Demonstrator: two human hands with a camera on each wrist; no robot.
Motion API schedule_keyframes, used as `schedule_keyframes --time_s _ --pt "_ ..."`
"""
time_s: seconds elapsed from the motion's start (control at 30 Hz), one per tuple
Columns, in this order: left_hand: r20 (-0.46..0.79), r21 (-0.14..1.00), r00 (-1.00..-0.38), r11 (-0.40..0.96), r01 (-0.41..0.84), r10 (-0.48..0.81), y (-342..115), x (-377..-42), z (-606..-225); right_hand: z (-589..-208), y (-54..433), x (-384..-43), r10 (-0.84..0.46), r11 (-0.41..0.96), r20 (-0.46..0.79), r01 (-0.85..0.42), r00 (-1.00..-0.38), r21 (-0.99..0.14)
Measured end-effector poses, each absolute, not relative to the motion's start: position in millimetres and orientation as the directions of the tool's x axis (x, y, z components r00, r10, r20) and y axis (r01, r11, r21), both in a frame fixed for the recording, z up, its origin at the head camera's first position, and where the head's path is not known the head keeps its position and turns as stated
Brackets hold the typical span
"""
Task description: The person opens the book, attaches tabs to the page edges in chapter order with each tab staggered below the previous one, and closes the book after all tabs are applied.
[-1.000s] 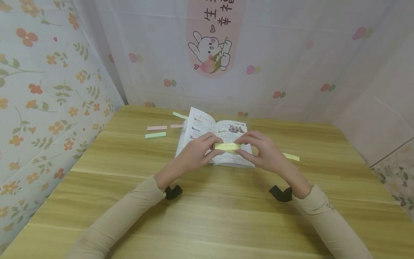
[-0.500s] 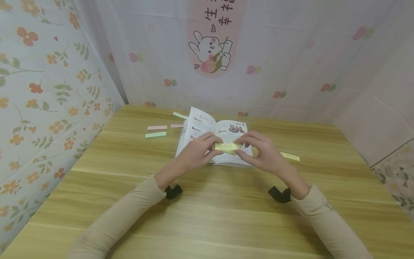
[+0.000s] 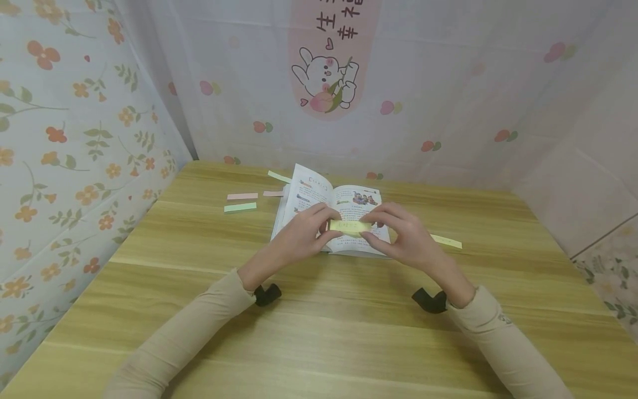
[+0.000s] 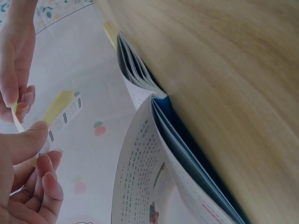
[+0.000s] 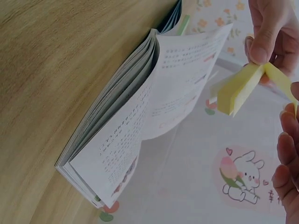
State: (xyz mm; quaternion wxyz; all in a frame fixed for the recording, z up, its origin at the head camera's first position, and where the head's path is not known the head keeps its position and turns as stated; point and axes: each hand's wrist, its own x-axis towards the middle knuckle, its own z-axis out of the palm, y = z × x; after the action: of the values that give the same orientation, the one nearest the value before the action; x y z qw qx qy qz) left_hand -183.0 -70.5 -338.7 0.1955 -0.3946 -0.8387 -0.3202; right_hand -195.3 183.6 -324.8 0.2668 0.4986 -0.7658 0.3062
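Observation:
Above an open book (image 3: 356, 245) my left hand (image 3: 304, 230) pinches one end of a pad of yellow sticky notes (image 5: 238, 91). Its top strip (image 3: 349, 225) bears handwriting and bends away from the pad. The far end of that strip is pinched between the thumb and fingers of my right hand (image 3: 406, 233). In the right wrist view the strip and pad spread apart like a V from the left thumb. The left wrist view shows the pad's printed underside (image 4: 58, 126). Beneath the hands, part of the book's right page is hidden.
Left of the book lie a pink sticky-note pad (image 3: 242, 197) and a green one (image 3: 240, 208). Green (image 3: 279, 176) and pink tabs (image 3: 272, 194) stick out from its left side, a yellow tab (image 3: 447, 241) from its right. A printed curtain (image 3: 239, 66) hangs behind the wooden table (image 3: 319, 332).
My right hand has shifted very slightly left, and a bit more of the yellow tab at the book's right shows. Both hands keep their pinch on the yellow notes.

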Motion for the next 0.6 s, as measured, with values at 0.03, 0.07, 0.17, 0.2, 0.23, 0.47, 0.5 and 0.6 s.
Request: schedule_keyframes --time_s 0.03,0.07,0.17,0.2,0.23,0.47,0.5,0.6 --pt "0.579 0.384 -0.614 0.484 0.786 0.536 -70.5 -182.9 -338.5 -324.5 183.2 -195.0 -0.600 0.315 0.718 -0.929 -0.354 -0.195" --pt "0.577 0.386 -0.616 0.486 0.784 0.536 -70.4 -182.9 -338.3 -324.5 183.0 -195.1 -0.599 0.313 0.722 -0.931 -0.346 -0.186" --pt "0.567 0.393 -0.630 0.497 0.773 0.531 -70.9 -182.5 -337.6 -324.0 182.7 -195.0 -0.595 0.307 0.734 -0.936 -0.328 -0.170" --pt "0.562 0.397 -0.636 0.502 0.768 0.529 -71.2 -182.5 -337.3 -323.9 182.8 -195.1 -0.591 0.306 0.738 -0.937 -0.324 -0.167" --pt "0.557 0.400 -0.643 0.509 0.762 0.526 -71.5 -182.8 -337.3 -323.6 183.1 -195.0 -0.588 0.307 0.742 -0.937 -0.323 -0.165" --pt "0.562 0.438 -0.673 0.518 0.735 0.480 -76.5 -187.1 -335.8 -320.8 186.4 -194.8 -0.574 0.339 0.738 -0.924 -0.354 -0.179" --pt "0.567 0.446 -0.676 0.515 0.732 0.470 -77.7 -187.8 -335.2 -320.6 186.7 -194.8 -0.575 0.344 0.735 -0.921 -0.360 -0.182" --pt "0.576 0.461 -0.688 0.519 0.720 0.442 -81.1 -190.3 -333.6 -321.4 187.6 -195.9 -0.571 0.350 0.734 -0.918 -0.368 -0.187"
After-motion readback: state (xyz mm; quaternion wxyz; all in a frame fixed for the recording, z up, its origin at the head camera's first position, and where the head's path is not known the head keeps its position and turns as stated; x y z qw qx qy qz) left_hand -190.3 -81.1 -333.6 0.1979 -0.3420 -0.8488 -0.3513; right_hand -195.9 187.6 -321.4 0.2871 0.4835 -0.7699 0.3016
